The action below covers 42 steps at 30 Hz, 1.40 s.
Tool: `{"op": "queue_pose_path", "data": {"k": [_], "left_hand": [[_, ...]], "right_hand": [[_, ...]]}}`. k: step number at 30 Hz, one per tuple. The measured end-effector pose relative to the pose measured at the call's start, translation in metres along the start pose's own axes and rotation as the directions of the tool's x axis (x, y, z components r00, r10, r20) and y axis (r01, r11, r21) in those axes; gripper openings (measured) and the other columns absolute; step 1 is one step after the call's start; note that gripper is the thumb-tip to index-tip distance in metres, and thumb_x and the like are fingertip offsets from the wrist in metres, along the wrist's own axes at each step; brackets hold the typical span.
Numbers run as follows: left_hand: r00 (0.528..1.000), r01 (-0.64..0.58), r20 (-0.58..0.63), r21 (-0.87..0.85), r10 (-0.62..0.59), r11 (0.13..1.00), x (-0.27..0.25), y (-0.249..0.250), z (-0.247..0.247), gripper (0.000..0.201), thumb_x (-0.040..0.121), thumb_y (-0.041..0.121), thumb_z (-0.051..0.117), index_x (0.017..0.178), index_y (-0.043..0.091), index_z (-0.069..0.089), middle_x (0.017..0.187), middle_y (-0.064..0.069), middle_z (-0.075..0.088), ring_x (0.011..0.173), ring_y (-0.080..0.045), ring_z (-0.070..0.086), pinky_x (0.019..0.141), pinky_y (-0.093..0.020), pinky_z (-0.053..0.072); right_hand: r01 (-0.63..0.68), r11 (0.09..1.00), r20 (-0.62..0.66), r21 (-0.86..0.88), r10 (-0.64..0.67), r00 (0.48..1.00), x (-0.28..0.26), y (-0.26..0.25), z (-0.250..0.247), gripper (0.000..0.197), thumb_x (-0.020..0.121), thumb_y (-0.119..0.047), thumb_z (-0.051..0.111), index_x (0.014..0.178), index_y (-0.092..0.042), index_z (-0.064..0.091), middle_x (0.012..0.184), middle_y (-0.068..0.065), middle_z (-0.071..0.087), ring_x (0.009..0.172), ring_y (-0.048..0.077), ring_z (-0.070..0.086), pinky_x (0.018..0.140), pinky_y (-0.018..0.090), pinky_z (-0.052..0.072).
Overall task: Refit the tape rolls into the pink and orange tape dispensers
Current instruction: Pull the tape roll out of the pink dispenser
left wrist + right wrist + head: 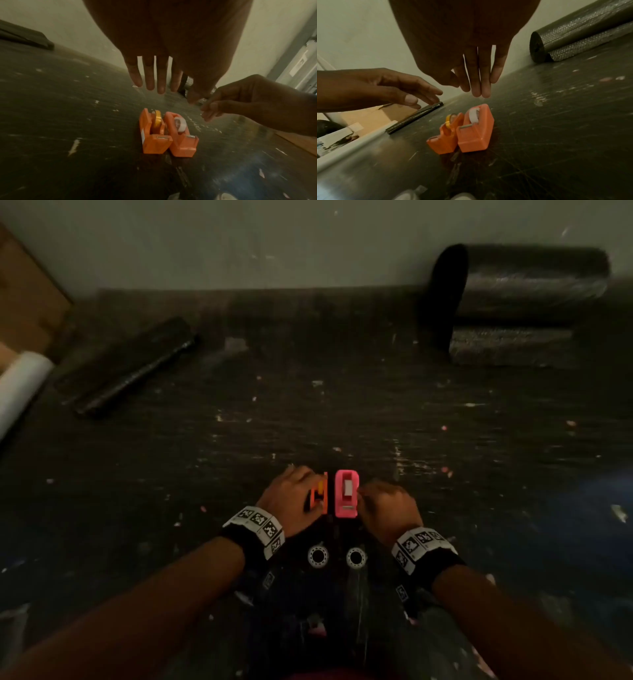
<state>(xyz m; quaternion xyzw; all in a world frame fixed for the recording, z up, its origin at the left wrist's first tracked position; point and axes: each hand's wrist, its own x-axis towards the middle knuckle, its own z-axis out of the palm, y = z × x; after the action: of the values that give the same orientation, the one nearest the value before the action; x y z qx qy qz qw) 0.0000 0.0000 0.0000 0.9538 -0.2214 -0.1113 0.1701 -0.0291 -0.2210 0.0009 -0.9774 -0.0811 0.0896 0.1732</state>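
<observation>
The orange dispenser (318, 494) and the pink dispenser (346, 494) stand side by side on the dark table (342, 412). A yellow tape roll (157, 119) sits in the orange dispenser (150, 136). A white tape roll (181, 124) sits in the pink dispenser (182, 139), which looks orange in the wrist views. My left hand (291, 493) hovers at the orange one's left side, its fingers (150, 75) straight and holding nothing. My right hand (387, 506) hovers just right of the pink dispenser (476, 132), with relaxed fingers (481, 81) that hold nothing.
Two white rings (318, 556) (356, 557) lie near the front edge, between my wrists. A big roll of dark bubble wrap (513, 302) lies at the back right. A flat dark bundle (130, 364), a white roll (20, 385) and a cardboard box (27, 296) are at the back left.
</observation>
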Motion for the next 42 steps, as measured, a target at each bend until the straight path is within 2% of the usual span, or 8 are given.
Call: {"op": "queue_pose_path", "data": {"k": [7,17,23,26,30,32,37,42], "left_hand": [[0.965,0.007,0.259,0.083,-0.029,0.997,0.054,0.005,0.035,0.117,0.064,0.066,0.077,0.157,0.028,0.017,0.163,0.003,0.022,0.150,-0.027,0.019,0.117,-0.052,0.028],[0.971,-0.001,0.240,0.045,-0.010,0.999,0.073,0.004,0.053,0.108,0.068,0.071,0.072,0.154,0.020,0.029,0.157,0.001,0.037,0.148,-0.024,0.026,0.118,-0.045,0.024],[0.981,0.038,0.192,-0.159,-0.007,0.987,0.062,0.005,0.044,0.124,0.061,0.058,0.085,0.159,0.024,0.017,0.165,-0.002,0.008,0.152,-0.028,0.009,0.118,-0.047,0.020],[0.991,0.128,0.106,-0.529,-0.085,0.839,0.046,0.010,0.031,0.093,0.074,0.037,0.085,0.152,0.030,0.035,0.156,0.002,0.028,0.142,-0.019,0.038,0.112,-0.039,0.039],[0.951,0.301,0.253,-0.886,-0.176,0.352,0.023,0.022,0.022,0.039,0.099,0.009,0.059,0.132,0.029,0.058,0.125,0.008,0.064,0.108,-0.004,0.069,0.084,-0.025,0.059],[0.933,0.334,0.286,-0.915,-0.221,0.226,0.014,0.026,0.025,0.032,0.101,0.007,0.054,0.127,0.025,0.064,0.119,0.007,0.069,0.106,-0.007,0.071,0.080,-0.021,0.058],[0.903,0.347,0.306,-0.933,-0.302,0.093,-0.001,0.032,0.038,0.028,0.096,0.008,0.063,0.117,0.026,0.072,0.117,0.000,0.074,0.106,-0.013,0.073,0.083,-0.024,0.057],[0.888,0.335,0.308,-0.942,-0.342,0.021,-0.013,0.041,0.045,0.031,0.095,0.003,0.063,0.125,0.007,0.068,0.117,-0.009,0.074,0.099,-0.016,0.075,0.082,-0.023,0.058]], "right_hand": [[-0.050,0.999,0.165,-0.003,0.050,0.985,0.045,0.016,0.029,0.056,0.080,-0.037,0.072,0.130,-0.017,0.057,0.127,0.010,0.057,0.118,0.031,0.054,0.095,0.042,0.048],[0.006,0.998,0.096,0.062,-0.012,0.995,0.063,0.021,0.033,0.042,0.081,-0.034,0.071,0.118,-0.015,0.066,0.114,0.012,0.059,0.106,0.034,0.057,0.086,0.045,0.049],[0.038,0.939,0.008,0.343,-0.044,0.999,0.054,0.021,0.017,0.032,0.082,-0.018,0.073,0.113,-0.015,0.066,0.112,0.006,0.070,0.103,0.024,0.066,0.091,0.043,0.054],[0.023,0.885,-0.004,0.466,-0.023,1.000,0.040,0.024,0.014,0.040,0.078,-0.011,0.079,0.116,-0.017,0.066,0.112,0.001,0.069,0.100,0.015,0.067,0.089,0.035,0.057],[-0.018,0.753,-0.003,0.657,0.027,1.000,0.019,0.020,0.014,0.043,0.080,-0.006,0.079,0.122,-0.014,0.069,0.115,0.003,0.065,0.100,0.010,0.068,0.090,0.025,0.057],[-0.048,0.701,0.004,0.712,0.063,0.998,0.010,0.014,0.016,0.044,0.083,-0.008,0.078,0.125,-0.015,0.067,0.117,0.003,0.067,0.103,0.010,0.069,0.092,0.025,0.057],[-0.111,0.538,-0.009,0.835,0.214,0.977,-0.006,0.003,0.020,0.037,0.078,-0.005,0.082,0.108,-0.019,0.067,0.101,-0.001,0.074,0.096,0.009,0.072,0.084,0.024,0.059],[-0.117,0.533,-0.034,0.838,0.265,0.964,-0.024,-0.004,0.026,0.019,0.078,-0.006,0.082,0.095,-0.015,0.077,0.097,0.002,0.077,0.091,0.010,0.074,0.086,0.025,0.058]]}}
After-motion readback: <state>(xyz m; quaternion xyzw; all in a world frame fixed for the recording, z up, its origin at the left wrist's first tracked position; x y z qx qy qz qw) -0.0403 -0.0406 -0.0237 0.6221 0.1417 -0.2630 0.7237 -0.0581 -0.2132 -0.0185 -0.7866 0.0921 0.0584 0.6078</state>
